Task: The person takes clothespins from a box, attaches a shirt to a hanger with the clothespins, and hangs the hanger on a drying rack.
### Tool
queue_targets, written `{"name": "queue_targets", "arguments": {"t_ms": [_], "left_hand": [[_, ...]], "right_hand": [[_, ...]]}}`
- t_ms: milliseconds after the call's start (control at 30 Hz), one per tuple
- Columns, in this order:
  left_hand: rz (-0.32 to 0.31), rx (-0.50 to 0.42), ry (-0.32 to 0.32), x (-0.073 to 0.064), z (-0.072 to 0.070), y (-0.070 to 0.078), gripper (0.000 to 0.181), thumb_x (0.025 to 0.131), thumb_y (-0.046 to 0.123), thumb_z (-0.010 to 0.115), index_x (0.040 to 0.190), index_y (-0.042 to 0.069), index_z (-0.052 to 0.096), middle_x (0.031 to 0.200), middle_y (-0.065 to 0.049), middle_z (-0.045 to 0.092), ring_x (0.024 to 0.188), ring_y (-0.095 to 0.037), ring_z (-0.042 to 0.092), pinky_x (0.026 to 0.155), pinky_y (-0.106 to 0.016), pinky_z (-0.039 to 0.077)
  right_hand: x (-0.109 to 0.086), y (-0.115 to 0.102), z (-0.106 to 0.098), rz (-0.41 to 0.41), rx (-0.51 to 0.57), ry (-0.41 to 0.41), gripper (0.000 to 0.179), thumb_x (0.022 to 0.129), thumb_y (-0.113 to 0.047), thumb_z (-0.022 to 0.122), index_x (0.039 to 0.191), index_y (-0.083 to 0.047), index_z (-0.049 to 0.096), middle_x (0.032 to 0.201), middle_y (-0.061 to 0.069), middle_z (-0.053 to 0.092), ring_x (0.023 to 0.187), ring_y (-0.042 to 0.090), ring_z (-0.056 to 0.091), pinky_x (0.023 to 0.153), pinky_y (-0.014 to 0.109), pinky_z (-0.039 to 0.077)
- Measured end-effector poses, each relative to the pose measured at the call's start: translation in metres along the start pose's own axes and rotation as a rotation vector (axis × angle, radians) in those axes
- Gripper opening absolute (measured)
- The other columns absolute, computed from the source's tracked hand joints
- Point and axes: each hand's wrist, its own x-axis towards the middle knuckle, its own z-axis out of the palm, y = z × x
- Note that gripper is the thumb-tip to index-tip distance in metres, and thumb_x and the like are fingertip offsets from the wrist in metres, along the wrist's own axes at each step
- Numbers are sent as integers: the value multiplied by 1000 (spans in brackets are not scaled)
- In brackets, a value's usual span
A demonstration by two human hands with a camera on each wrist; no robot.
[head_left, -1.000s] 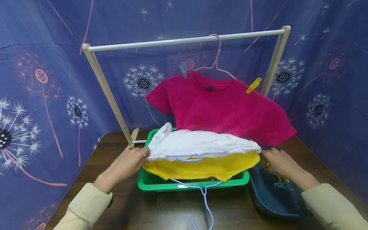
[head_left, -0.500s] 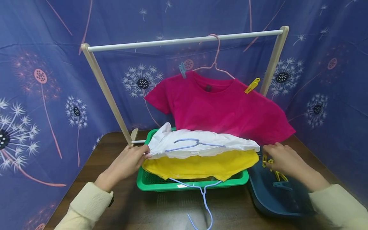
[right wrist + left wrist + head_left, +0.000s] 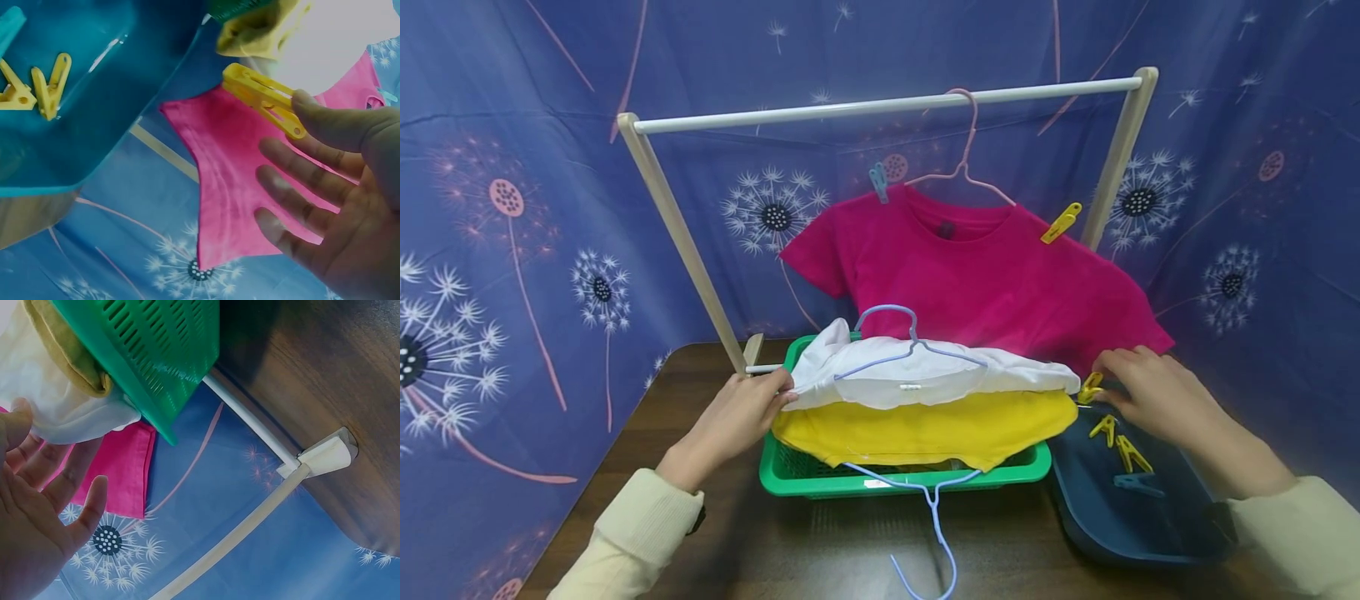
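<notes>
A white shirt (image 3: 1022, 371) lies over a yellow garment (image 3: 925, 429) on a green basket (image 3: 1015, 475). From its neckline stands a lilac hanger (image 3: 913, 321), hook upward. My left hand (image 3: 737, 421) pinches the white shirt's left end between thumb and fingers, with the other fingers spread in the left wrist view. Between thumb and forefinger my right hand (image 3: 1157, 396) holds a yellow clothespin (image 3: 262, 99), close beside the shirt's right end. A second lilac hanger (image 3: 936, 525) pokes out of the yellow garment toward me, its hook over the table.
Behind the basket, a magenta T-shirt (image 3: 970, 275) hangs on a pink hanger (image 3: 964, 150) from a rack's white bar (image 3: 790, 117), with one blue and one yellow clothespin on its shoulders. At right, a dark blue tray (image 3: 1120, 525) contains yellow clothespins (image 3: 1131, 454) and a blue one.
The white shirt's hanger hook has swung from pointing toward me to standing up and back. My right hand has moved up and slightly right with the clothespin; my left hand stays at the shirt's end.
</notes>
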Motion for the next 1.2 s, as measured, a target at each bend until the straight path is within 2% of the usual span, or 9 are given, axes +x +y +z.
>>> {"name": "queue_targets", "arguments": {"t_ms": [200, 367, 467, 733, 967, 1200], "left_hand": [[-23, -23, 21, 1, 1, 0, 8, 89, 24, 58, 88, 17, 55, 62, 13, 49, 48, -2, 34, 50, -18, 31], [-10, -46, 72, 2, 1, -2, 7, 88, 22, 60, 87, 17, 56, 64, 12, 51, 48, -3, 34, 49, -19, 31], [-3, -58, 93, 2, 2, -3, 7, 87, 21, 62, 85, 17, 56, 65, 12, 50, 49, -3, 35, 49, -19, 31], [-14, -80, 109, 2, 4, -4, 8, 86, 20, 63, 82, 18, 57, 65, 12, 50, 48, -3, 35, 48, -19, 31], [-48, -81, 113, 2, 5, -3, 8, 86, 21, 63, 82, 17, 57, 64, 11, 53, 47, -3, 36, 46, -19, 32], [-54, -73, 127, 2, 6, -3, 7, 86, 21, 63, 83, 17, 58, 65, 10, 54, 48, -3, 36, 46, -19, 32]], "right_hand": [[6, -1, -8, -6, 1, 130, 35, 60, -11, 82, 90, -6, 65, 79, 7, 64, 70, 22, 53, 54, 36, 49], [10, -3, -16, -31, 19, 233, 45, 56, -1, 81, 96, -5, 61, 84, 12, 64, 70, 25, 55, 51, 38, 49], [13, -8, -21, -39, 28, 265, 46, 56, 1, 79, 97, -5, 59, 85, 14, 64, 70, 26, 54, 48, 36, 47], [21, -24, -23, -55, 46, 302, 38, 60, 0, 77, 91, -9, 58, 82, 7, 63, 71, 20, 52, 51, 33, 47], [25, -36, -20, -120, 104, 340, 36, 62, -1, 77, 91, -11, 58, 82, 2, 62, 74, 16, 52, 53, 32, 48], [31, -44, -18, -170, 162, 353, 39, 60, 2, 76, 92, -14, 61, 86, 0, 63, 78, 14, 50, 57, 33, 49]]}}
